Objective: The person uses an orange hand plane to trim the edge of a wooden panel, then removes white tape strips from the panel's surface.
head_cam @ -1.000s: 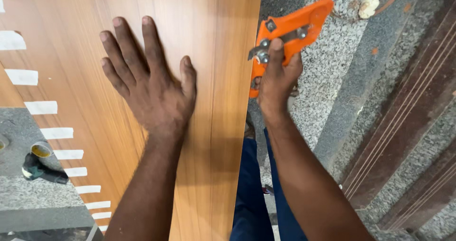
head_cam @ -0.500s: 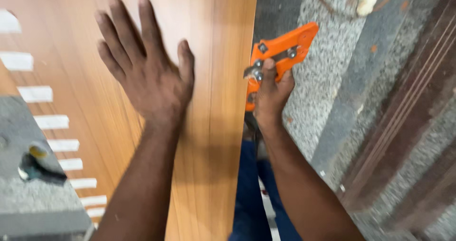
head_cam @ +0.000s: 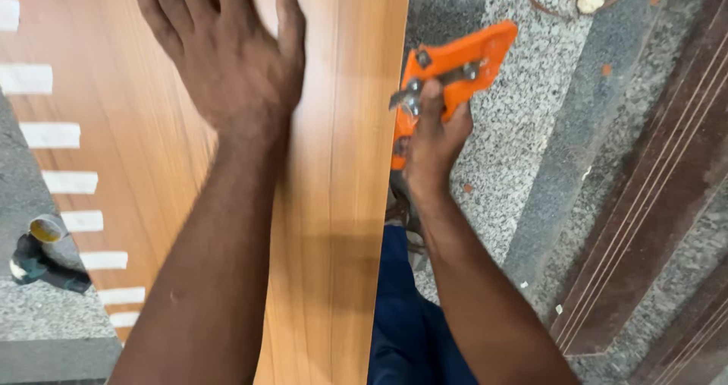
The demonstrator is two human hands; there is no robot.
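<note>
Two bare hands work a wood-grain panel (head_cam: pixel 341 203) that fills the view from nine o'clock to twelve. At eight o'clock, off the panel's left edge, a small dark tool with a yellow cap (head_cam: pixel 38 252) lies on the grey stone floor (head_cam: pixel 523 127), beside a row of white tape strips (head_cam: pixel 68 180) stuck along that edge. At eleven o'clock the left hand (head_cam: pixel 227 59) lies palm-down on the panel, fingers straight and spread apart, gripping nothing; it is blurred. Just past the panel's right edge, at one o'clock, the right hand (head_cam: pixel 432 138) is closed around an orange edge-trimming tool (head_cam: pixel 447 74), thumb pressed on its metal lever, the tool touching the panel's edge. Dark blue trousers (head_cam: pixel 402 317) show at six o'clock, and dark wooden mouldings (head_cam: pixel 644 226) run along three to five o'clock.

Compared with a second ago, the left hand sits higher and further along the panel, its fingertips now cut off by the top of the view. The orange tool stays against the same edge with the same grip, so the hold on the panel has shifted forward while the trimmer remains engaged.
</note>
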